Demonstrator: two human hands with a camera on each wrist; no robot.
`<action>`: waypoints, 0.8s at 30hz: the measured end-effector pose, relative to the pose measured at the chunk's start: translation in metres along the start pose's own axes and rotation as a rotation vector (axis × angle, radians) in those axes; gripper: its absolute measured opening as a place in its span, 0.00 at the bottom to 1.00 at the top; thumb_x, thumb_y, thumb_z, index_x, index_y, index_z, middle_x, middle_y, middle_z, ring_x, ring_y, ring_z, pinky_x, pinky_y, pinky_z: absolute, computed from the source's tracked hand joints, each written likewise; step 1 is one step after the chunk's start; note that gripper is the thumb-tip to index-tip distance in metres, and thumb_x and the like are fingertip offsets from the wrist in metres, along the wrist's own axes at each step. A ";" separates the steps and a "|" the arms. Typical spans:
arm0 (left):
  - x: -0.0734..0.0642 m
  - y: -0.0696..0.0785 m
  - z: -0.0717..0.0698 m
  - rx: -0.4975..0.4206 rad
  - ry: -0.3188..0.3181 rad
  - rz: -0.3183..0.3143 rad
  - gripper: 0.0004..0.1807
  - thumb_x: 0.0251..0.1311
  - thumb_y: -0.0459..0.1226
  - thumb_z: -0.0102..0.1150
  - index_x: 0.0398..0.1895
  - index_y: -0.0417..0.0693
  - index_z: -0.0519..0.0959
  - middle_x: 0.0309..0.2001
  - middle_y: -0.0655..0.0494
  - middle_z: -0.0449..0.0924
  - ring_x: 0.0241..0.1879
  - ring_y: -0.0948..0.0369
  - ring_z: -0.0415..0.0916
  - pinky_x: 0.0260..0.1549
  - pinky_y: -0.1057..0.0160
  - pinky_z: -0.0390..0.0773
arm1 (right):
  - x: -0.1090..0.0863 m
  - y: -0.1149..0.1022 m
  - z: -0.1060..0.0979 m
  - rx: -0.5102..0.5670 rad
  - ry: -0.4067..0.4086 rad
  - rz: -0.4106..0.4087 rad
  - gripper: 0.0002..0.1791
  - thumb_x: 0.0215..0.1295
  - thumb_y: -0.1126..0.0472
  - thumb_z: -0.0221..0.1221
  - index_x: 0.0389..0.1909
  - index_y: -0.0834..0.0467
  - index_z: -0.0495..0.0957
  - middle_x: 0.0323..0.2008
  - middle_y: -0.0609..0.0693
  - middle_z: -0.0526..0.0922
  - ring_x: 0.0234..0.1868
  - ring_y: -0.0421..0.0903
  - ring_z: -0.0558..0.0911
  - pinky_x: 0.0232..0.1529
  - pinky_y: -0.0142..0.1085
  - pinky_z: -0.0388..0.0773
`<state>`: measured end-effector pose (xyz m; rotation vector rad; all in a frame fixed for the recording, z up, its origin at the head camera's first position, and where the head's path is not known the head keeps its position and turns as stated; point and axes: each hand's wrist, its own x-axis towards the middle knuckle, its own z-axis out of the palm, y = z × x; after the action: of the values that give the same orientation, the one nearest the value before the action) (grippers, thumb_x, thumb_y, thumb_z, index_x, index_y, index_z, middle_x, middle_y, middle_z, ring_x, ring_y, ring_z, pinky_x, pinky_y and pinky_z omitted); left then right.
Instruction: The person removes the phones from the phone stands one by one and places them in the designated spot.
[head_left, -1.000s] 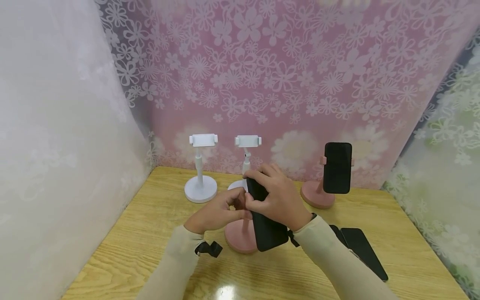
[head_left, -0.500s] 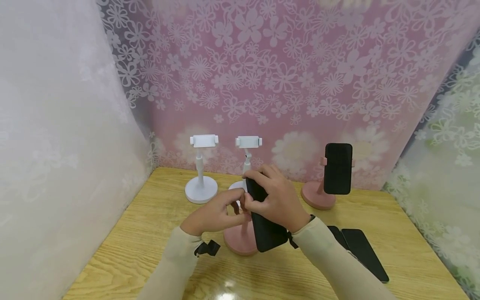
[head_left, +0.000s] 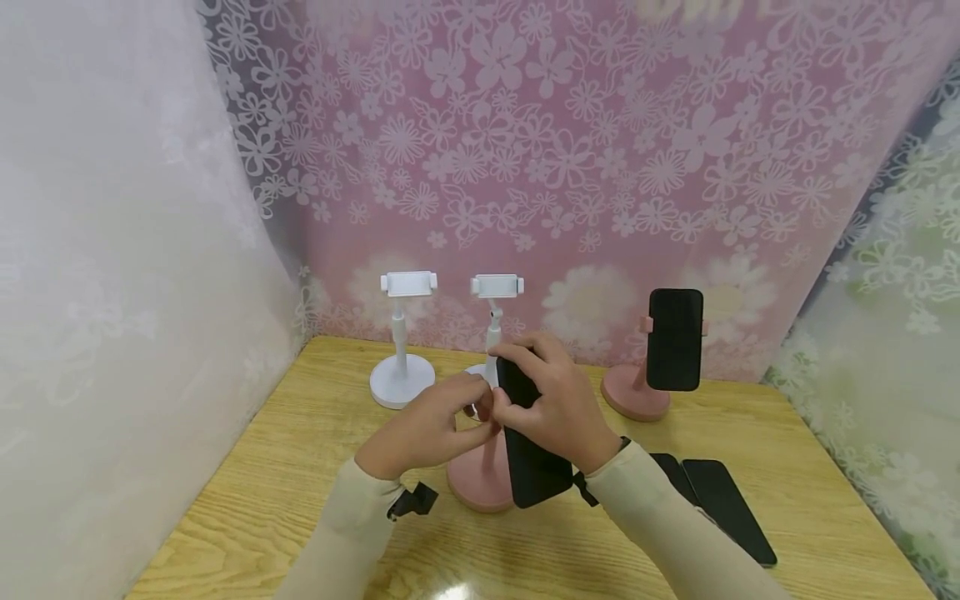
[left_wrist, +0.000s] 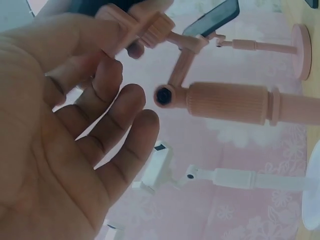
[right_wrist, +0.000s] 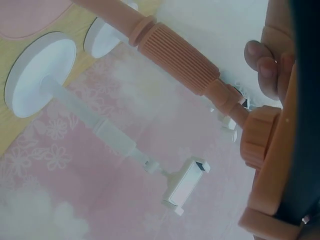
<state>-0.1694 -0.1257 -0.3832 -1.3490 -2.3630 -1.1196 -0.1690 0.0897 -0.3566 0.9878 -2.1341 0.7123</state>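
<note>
Fingers of your right hand [head_left: 558, 404] gripped the black phone [head_left: 536, 467], its long axis slanting down toward you; your left hand [head_left: 427, 423], just left of it, pinched the pink clamp [right_wrist: 272, 182] behind.

A wooden table [head_left: 262, 517] carries four stands [head_left: 401, 380] and two black phones [head_left: 729, 510].

Wood-grain table [head_left: 285, 492]; pink floral backdrop [head_left: 495, 167], perhaps cloth.

Far pink stand [head_left: 635, 395] has a black phone [head_left: 675, 340] clamped in it. White stands [head_left: 402, 381] left of it, flat dark phones [head_left: 729, 510] in front, floral pink curtain [head_left: 525, 167] behind.
</note>
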 end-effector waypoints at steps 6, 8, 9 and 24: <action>0.000 0.005 -0.001 0.024 0.002 -0.032 0.05 0.71 0.37 0.62 0.41 0.56 0.76 0.40 0.66 0.77 0.41 0.62 0.77 0.44 0.63 0.80 | -0.002 0.000 -0.001 0.029 0.018 -0.014 0.24 0.59 0.59 0.68 0.59 0.54 0.83 0.46 0.51 0.79 0.40 0.46 0.72 0.34 0.40 0.74; 0.000 0.006 -0.001 0.014 -0.003 -0.037 0.04 0.72 0.38 0.62 0.44 0.56 0.77 0.42 0.66 0.78 0.43 0.64 0.77 0.44 0.63 0.81 | -0.005 0.000 -0.001 0.060 0.039 -0.025 0.24 0.59 0.60 0.67 0.59 0.54 0.82 0.47 0.52 0.79 0.41 0.46 0.73 0.35 0.40 0.75; 0.000 0.007 -0.001 0.005 -0.007 -0.036 0.05 0.73 0.39 0.62 0.47 0.56 0.77 0.44 0.67 0.79 0.44 0.66 0.77 0.45 0.64 0.81 | -0.006 0.000 -0.001 0.081 0.053 -0.032 0.24 0.59 0.60 0.67 0.59 0.54 0.82 0.48 0.53 0.79 0.41 0.46 0.74 0.36 0.40 0.76; 0.005 0.011 0.009 -0.014 -0.020 0.024 0.12 0.75 0.38 0.59 0.58 0.54 0.79 0.52 0.66 0.78 0.48 0.69 0.78 0.37 0.71 0.81 | -0.010 -0.005 -0.020 0.265 0.276 -0.295 0.21 0.70 0.53 0.58 0.54 0.65 0.82 0.46 0.61 0.79 0.41 0.51 0.75 0.41 0.37 0.71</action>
<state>-0.1621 -0.1129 -0.3808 -1.3957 -2.3512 -1.1228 -0.1531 0.1056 -0.3507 1.2340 -1.6418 0.9366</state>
